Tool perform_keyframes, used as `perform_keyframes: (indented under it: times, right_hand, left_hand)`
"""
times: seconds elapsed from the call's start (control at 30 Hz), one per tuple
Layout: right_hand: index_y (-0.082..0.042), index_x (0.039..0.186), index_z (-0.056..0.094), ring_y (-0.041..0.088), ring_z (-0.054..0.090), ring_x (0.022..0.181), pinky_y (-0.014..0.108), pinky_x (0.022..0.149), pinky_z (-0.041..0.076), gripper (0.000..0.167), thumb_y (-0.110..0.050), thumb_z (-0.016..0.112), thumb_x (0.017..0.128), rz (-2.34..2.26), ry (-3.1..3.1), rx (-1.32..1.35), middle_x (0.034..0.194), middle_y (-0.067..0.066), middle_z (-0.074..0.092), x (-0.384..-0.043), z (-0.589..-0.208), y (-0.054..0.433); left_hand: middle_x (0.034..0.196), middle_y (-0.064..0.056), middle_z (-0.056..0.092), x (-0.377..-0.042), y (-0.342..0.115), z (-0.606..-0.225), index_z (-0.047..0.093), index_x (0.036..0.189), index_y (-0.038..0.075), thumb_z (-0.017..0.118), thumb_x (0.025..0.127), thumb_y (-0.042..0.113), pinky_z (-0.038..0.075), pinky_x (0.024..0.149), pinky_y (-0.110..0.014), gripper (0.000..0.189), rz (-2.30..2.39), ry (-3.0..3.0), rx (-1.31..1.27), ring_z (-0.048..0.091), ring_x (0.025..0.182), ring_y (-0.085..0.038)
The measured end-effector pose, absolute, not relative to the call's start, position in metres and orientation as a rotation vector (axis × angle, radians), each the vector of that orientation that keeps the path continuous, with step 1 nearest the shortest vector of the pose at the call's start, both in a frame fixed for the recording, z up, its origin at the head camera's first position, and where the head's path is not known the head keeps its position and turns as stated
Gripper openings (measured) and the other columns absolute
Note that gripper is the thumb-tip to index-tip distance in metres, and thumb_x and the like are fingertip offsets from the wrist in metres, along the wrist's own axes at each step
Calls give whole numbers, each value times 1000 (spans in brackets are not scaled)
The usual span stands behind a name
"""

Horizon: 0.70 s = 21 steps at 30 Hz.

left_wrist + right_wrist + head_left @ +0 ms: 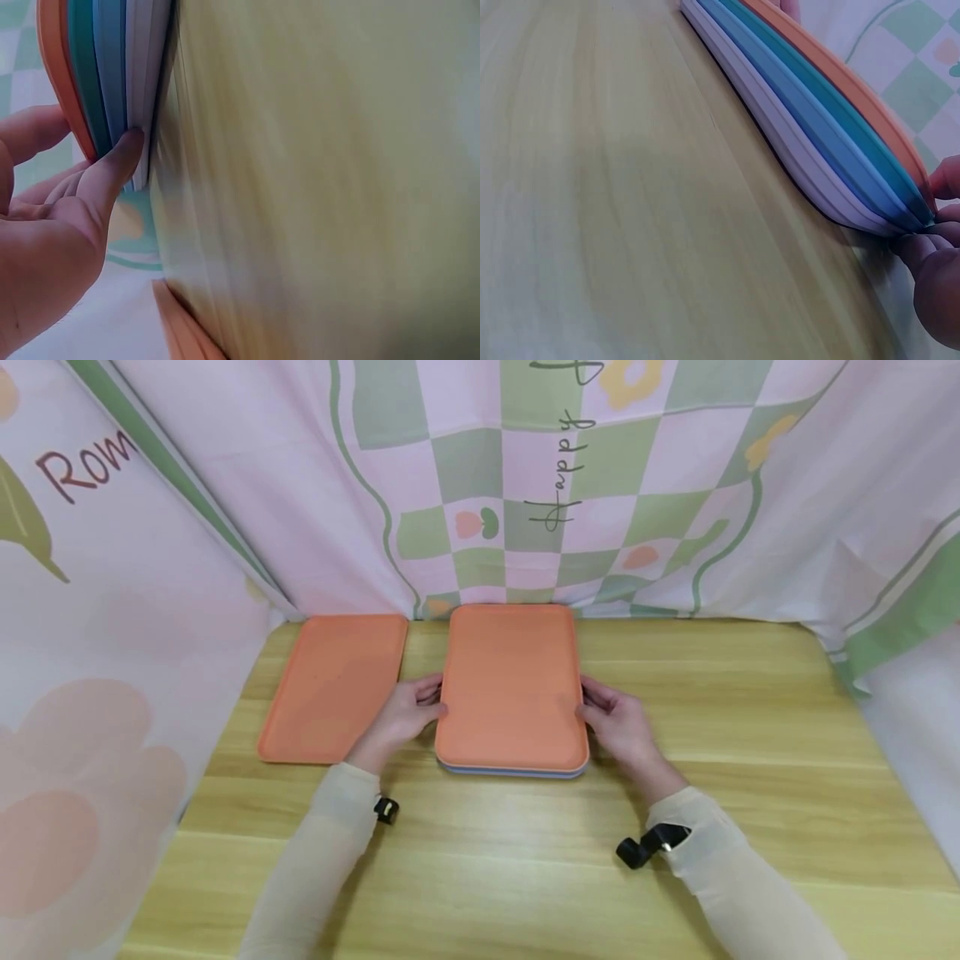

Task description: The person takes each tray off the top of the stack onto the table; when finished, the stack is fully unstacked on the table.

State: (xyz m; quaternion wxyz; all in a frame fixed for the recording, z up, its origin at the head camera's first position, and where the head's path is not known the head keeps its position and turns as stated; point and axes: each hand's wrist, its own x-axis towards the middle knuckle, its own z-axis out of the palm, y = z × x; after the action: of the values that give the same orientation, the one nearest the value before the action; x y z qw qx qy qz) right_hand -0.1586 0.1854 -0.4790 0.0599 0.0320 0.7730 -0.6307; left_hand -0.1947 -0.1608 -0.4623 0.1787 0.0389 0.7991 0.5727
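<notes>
Both hands pinch the stack's top orange tray: left hand (405,714) and right hand (618,727) on opposite edges. The stack of trays (512,689) rests on the bench (750,760), another orange tray (333,687) lying just left. I judge a level lift comes next, fingertips parting only the top tray.

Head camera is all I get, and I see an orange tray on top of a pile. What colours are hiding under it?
Observer: The right wrist view shows the stack edge-on: orange on top, then teal, blue and pale lilac trays.
Operator: Where is the left hand touching it?
Observer: In the left wrist view the left hand has its thumb pressed against the stack's lower edges.
Operator: And the right hand?
Observer: The right hand has its fingertips at the stack's rim, by the orange and teal edges.
Operator: Is the other orange tray touched?
Observer: No, the single tray lies apart on the table.
</notes>
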Motion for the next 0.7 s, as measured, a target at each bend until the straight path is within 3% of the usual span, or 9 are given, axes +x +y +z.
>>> perform_keyframes:
  times: [0.4, 0.7]
  right_hand:
    - [4, 158, 51, 39, 54, 148, 7, 94, 54, 57, 2, 63, 102, -1968, 2303, 66, 157, 27, 55, -170, -487, 153]
    - [6, 157, 51, 38, 54, 148, 15, 104, 54, 57, 5, 61, 101, -2016, 2266, 38, 157, 27, 55, -173, -489, 131]
  left_hand:
    - [165, -28, 47, -195, -186, -461, 41, 163, -5, 59, 103, -3, 46, 125, -48, 63, 1609, 2327, 19, 46, 156, -38]
    - [162, -27, 51, -194, -205, -456, 46, 160, -5, 60, 100, -5, 47, 124, -49, 61, 1630, 2385, -22, 48, 155, -37]
